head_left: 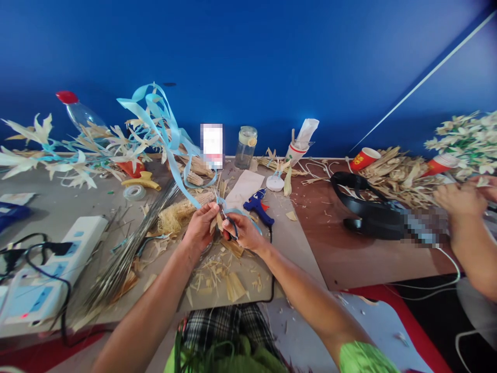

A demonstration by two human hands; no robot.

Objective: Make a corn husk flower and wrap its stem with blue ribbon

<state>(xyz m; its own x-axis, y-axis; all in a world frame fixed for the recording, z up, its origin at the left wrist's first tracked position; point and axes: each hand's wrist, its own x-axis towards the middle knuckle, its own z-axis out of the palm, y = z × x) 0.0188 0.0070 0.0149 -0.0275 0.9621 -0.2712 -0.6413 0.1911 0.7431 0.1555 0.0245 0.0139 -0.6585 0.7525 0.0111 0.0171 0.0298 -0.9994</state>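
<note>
My left hand (202,224) is closed, thumb and fingertips pinching a small piece of dry corn husk (219,221). A light-blue ribbon (175,137) loops down to these fingers; whether they grip it too is unclear. Close on the right, my right hand (247,232) is wrapped round dark-handled scissors (233,228), their blades at the husk by my left fingertips. Cut husk scraps (234,286) lie below both hands. Just beyond the right hand rests a blue hot glue gun (258,205). A husk bundle with pale fibres (173,218) lies left of my left hand.
Thin wires (135,248) and a white power strip (73,254) lie left, with husk flowers (77,166) behind. A glass jar (245,147) and a paper cup (297,152) stand by the blue wall. Right are a black strapped device (373,220) and another person's hands (462,199).
</note>
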